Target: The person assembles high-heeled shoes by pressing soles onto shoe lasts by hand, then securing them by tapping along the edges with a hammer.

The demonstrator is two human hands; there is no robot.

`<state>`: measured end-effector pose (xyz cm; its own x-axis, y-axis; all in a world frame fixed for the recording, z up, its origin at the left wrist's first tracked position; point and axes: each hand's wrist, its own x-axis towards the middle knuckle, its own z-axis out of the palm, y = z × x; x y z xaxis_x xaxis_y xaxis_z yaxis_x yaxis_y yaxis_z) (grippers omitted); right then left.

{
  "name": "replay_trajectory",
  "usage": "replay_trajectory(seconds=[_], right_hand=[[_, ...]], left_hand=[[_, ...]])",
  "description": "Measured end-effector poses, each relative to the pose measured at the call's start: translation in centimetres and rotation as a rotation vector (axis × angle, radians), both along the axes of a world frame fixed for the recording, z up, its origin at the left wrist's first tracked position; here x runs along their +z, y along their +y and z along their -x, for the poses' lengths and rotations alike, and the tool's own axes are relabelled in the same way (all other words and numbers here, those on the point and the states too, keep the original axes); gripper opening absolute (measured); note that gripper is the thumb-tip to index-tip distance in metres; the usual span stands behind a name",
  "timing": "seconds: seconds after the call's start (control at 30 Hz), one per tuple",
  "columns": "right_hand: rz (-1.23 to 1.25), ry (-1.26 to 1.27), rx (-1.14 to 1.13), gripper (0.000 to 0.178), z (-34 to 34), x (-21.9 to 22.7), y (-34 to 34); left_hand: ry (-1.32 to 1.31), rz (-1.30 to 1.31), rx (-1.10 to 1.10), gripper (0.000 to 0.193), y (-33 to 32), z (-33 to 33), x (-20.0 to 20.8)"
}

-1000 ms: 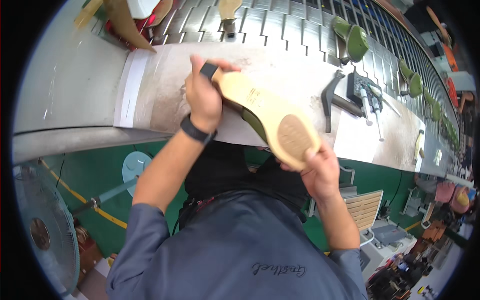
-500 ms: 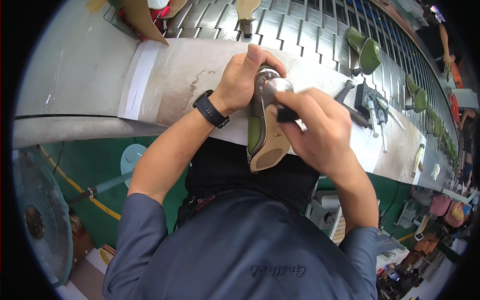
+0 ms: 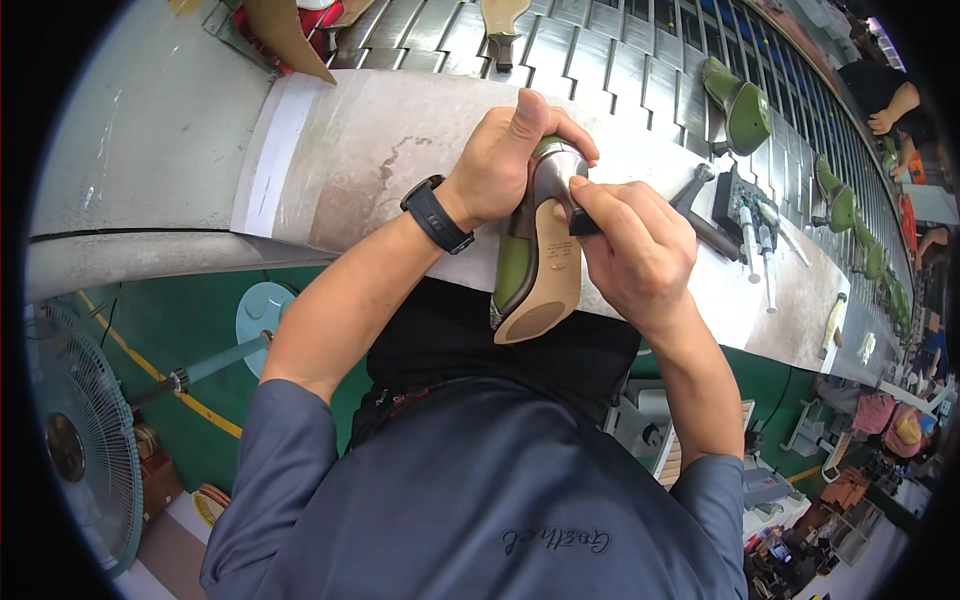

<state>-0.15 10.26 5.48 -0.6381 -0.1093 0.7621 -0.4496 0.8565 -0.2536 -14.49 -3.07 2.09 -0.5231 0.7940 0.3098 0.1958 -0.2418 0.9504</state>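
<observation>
I see 1 word in dark looping script [image 3: 556, 541] across front of gray-blue shirt [image 3: 420, 490]. On tan sole [image 3: 552, 285] of shoe [image 3: 513, 265], between heel [image 3: 552, 181] and oval patch [image 3: 534, 323], I pick out small dark print [image 3: 553, 253] in few short lines; too tiny for me to read through feed.

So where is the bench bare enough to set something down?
The bench is bare between the white strip and the left hand. It is crowded right of the right hand, around the hammer and black tool block.

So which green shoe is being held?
The green shoe between the left hand and right hand, tan sole showing; the other green shoes sit along the conveyor.
</observation>
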Motion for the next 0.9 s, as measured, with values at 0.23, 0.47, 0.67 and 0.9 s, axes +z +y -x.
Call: replay_trajectory(seconds=[0.23, 0.47, 0.67, 0.9], right_hand=[[-0.003, -0.024, -0.027, 0.041, 0.0, 0.2, -0.1], [0.11, -0.097, -0.149, 0.027, 1.6, -0.6, 1.9], [0.979, -0.746, -0.135, 0.041, 0.6, -2.2, 2.9], [0.893, -0.893, -0.128, 0.037, 1.7, -1.3, 2.1]], left_hand=[[0.018, -0.086, -0.024, 0.079, 0.1, 0.2, -0.4], [-0.04, 0.123, 0.08, 0.029, 2.7, 1.9, 0.1], [0.113, 0.263, 0.196, 0.038, 4.0, 1.9, -0.2], [0.099, 0.228, 0.202, 0.04, 3.8, 1.8, -0.6]])
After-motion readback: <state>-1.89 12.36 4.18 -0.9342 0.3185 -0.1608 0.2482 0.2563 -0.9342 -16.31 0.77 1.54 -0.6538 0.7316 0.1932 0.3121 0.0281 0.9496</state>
